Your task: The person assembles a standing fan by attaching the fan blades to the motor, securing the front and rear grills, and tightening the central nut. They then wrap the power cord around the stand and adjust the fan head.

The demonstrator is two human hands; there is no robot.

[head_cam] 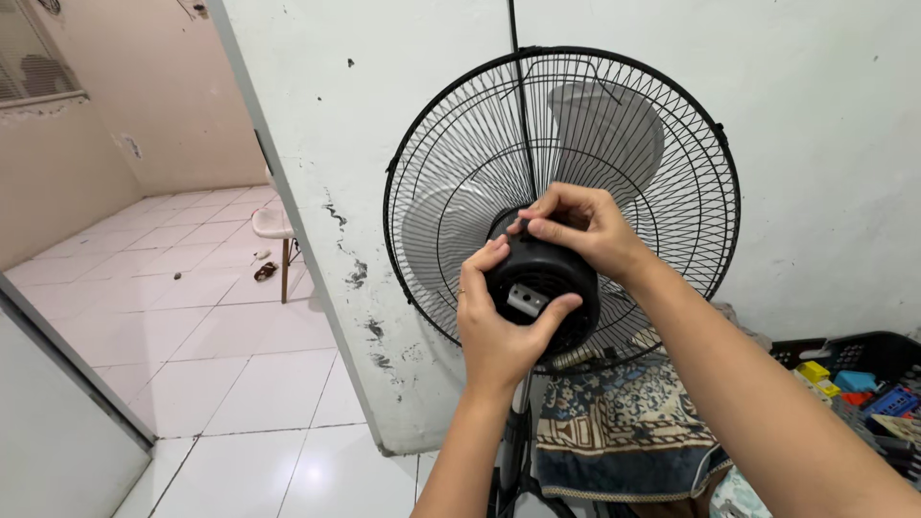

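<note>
Far on the left, a tiled floor [192,326] runs back into a bare room, where a small white stool [273,230] stands near the edge of a scuffed white wall [317,115]. A dark scrap [266,272] lies on the tiles just beside the stool's leg.

Right of the wall's corner stands a pedestal fan, seen from behind, its black wire guard [422,144] round and upright, with pale grey blades [604,125] showing through the wires. At the guard's centre sits the black motor housing [537,278], rounded, with a small grey metal piece on its near face.

The left hand [494,331] grips the housing from below and from the left, thumb curled across its lower right, fingers wrapped on its left side. The right hand [585,225] comes in from the right and rests on top of the housing, fingers bent together and pressed on its upper edge.

Below the fan, a patterned cloth [624,432] is draped near the stand. Far right, a black crate [863,350] holds coloured bits, yellow, blue and red.
</note>
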